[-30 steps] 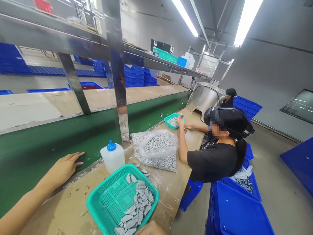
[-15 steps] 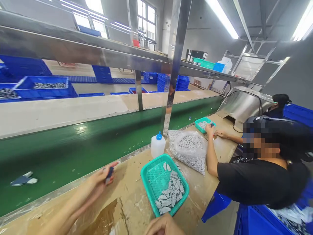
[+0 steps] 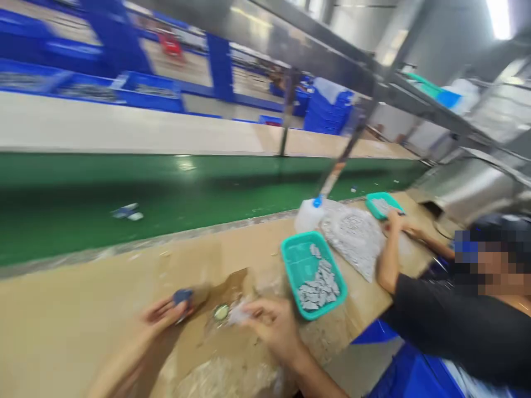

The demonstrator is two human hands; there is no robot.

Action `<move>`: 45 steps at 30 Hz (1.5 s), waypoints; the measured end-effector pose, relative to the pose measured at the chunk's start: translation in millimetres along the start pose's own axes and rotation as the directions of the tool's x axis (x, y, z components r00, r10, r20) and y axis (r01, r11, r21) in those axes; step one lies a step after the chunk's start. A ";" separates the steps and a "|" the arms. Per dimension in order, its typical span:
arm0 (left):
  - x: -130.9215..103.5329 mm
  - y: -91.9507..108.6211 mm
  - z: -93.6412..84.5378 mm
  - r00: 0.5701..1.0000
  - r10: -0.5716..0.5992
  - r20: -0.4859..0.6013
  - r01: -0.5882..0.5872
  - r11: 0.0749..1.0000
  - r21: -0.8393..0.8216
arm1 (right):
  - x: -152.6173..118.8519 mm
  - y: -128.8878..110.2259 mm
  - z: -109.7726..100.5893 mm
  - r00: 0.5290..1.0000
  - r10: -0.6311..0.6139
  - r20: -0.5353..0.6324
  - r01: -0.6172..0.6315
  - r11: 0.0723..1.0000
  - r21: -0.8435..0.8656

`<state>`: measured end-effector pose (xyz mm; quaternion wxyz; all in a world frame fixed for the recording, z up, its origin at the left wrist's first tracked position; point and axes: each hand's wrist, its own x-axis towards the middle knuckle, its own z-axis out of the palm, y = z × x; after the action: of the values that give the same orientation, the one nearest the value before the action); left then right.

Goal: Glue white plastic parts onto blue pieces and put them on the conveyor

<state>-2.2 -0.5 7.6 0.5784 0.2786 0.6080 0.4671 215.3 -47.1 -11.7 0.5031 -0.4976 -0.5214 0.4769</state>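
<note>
My left hand (image 3: pixel 164 318) is closed on a small dark blue piece (image 3: pixel 183 297) above the tan worktable (image 3: pixel 99 293). With thumb and fingers pinched, my right hand (image 3: pixel 274 326) holds a whitish, blurred scrap (image 3: pixel 238 313). Between the hands, a small round pale-green item (image 3: pixel 221 313) lies on a brown patch (image 3: pixel 194 342) of the table. Right of my right hand stands a green basket (image 3: pixel 292 276) with flat grey pieces (image 3: pixel 317 287) gathered toward its near right side.
A white bottle (image 3: pixel 307 216) and a clear bag of grey pieces (image 3: pixel 357 237) stand behind the basket. A green belt (image 3: pixel 215 193) runs along the back. At right, a person in a black sleeve (image 3: pixel 440 309) works by a second green basket (image 3: pixel 375 207).
The view has swung left and down. My right hand has come from beside the basket to the brown patch and now shows a whitish scrap. My left hand still holds the blue piece.
</note>
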 end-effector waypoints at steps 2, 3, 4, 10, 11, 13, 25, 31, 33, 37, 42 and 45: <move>-10.0 -2.2 -1.7 0.997 -0.061 0.047 0.066 0.991 -0.115 | 4.0 4.7 -0.8 0.998 0.000 -0.060 -0.005 0.996 -0.089; -11.4 -2.2 -1.7 0.991 -0.089 0.100 0.103 0.984 -0.147 | 7.5 8.3 -2.1 0.998 -0.018 -0.066 0.008 0.991 -0.135; -10.7 -2.0 -2.2 0.987 -0.093 0.130 0.117 0.974 -0.195 | 11.5 12.4 -3.5 0.998 -0.037 -0.058 0.027 0.984 -0.175; -3.0 -12.2 -19.5 0.986 -0.009 0.166 0.074 0.918 -0.389 | 19.7 24.7 -2.6 0.982 -0.167 0.091 0.189 0.905 -0.381; -2.9 -14.3 -22.1 0.986 0.013 0.166 0.053 0.921 -0.386 | 18.5 24.8 -0.7 0.973 -0.186 0.137 0.227 0.879 -0.420; -2.7 -16.4 -25.9 0.985 0.057 0.163 0.011 0.923 -0.384 | 16.3 25.7 4.0 0.946 -0.237 0.223 0.319 0.812 -0.489; -0.6 -20.2 -22.2 0.956 0.172 0.238 -0.047 0.889 -0.455 | 15.0 33.0 16.9 0.762 -0.534 0.366 0.634 0.499 -0.590; -4.3 -18.6 -20.6 0.965 0.142 0.221 -0.028 0.892 -0.451 | 16.7 31.5 19.8 0.712 -0.583 0.392 0.685 0.452 -0.571; -4.3 -18.5 -20.5 0.973 0.117 0.201 -0.016 0.896 -0.445 | 17.2 30.9 20.2 0.703 -0.589 0.399 0.693 0.441 -0.570; -4.2 -17.3 -19.5 0.977 0.091 0.191 -0.003 0.907 -0.421 | 17.9 31.8 19.3 0.697 -0.585 0.416 0.695 0.408 -0.592; -6.5 -13.0 -19.7 0.974 0.088 0.208 -0.001 0.922 -0.388 | 17.7 34.9 17.1 0.680 -0.586 0.441 0.711 0.381 -0.590; -8.4 -11.1 -20.3 0.972 0.090 0.217 -0.002 0.928 -0.374 | 17.2 35.2 16.2 0.675 -0.581 0.454 0.711 0.350 -0.610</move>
<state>-18.0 -17.4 -0.7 0.6758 0.2307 0.4310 0.5516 200.5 -28.1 -46.6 0.3542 -0.3700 -0.8587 0.0162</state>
